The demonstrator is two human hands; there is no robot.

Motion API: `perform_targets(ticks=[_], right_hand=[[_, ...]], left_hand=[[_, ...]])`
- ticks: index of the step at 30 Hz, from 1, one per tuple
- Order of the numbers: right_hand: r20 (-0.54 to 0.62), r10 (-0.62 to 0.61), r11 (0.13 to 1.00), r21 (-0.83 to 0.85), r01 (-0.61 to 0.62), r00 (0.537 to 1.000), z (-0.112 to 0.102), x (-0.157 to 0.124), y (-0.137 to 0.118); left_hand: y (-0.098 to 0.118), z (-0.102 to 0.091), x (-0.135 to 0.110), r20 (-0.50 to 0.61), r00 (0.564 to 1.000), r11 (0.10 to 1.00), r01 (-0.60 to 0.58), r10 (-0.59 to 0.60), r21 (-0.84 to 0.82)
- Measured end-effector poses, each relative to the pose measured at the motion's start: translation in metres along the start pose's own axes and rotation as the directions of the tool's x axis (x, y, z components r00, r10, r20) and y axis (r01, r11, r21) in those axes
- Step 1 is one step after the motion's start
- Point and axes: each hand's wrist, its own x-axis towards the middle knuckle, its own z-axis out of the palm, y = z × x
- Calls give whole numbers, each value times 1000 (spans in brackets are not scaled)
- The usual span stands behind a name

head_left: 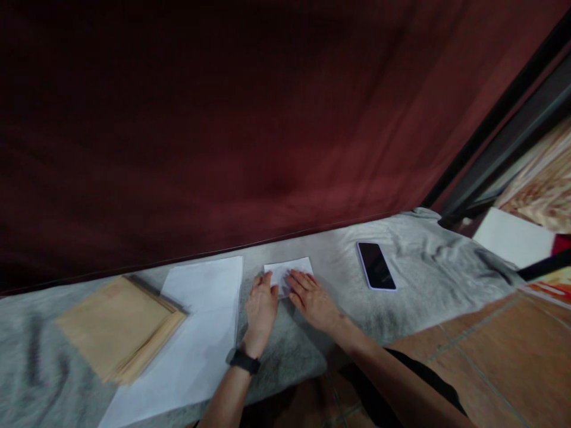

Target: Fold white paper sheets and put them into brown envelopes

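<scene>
A small folded white paper lies flat on the grey cloth. My left hand rests at its left edge, fingertips on the paper and thumb toward its middle. My right hand lies over the paper's right half, fingers stretched out flat and pressing on it. Both hands cover part of the sheet, so its lower side is partly hidden. Just left of my left hand is a stack of larger white sheets.
Brown envelopes lie stacked partly over the white sheets. To the right is a phone with a dark screen and pale purple case. The grey cloth covers the narrow surface, with a dark red curtain behind and tiled floor at front right.
</scene>
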Motion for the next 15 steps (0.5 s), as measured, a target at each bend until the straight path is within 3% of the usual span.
perform_targets(ticks=[5,10,15], right_hand=[[16,33,998,-55,-32,999,9,-10,-3],[14,85,994,-66,-84,996,6,-8,-3],[15,88,993,-80,-86,996,8,-7,-1]], left_hand=[[-5,4,-1,-37,999,999,-37,37,-10],[-4,10,-2,-145,980,988,-124,137,90],[11,29,-6,-31,937,937,-347,349,50]])
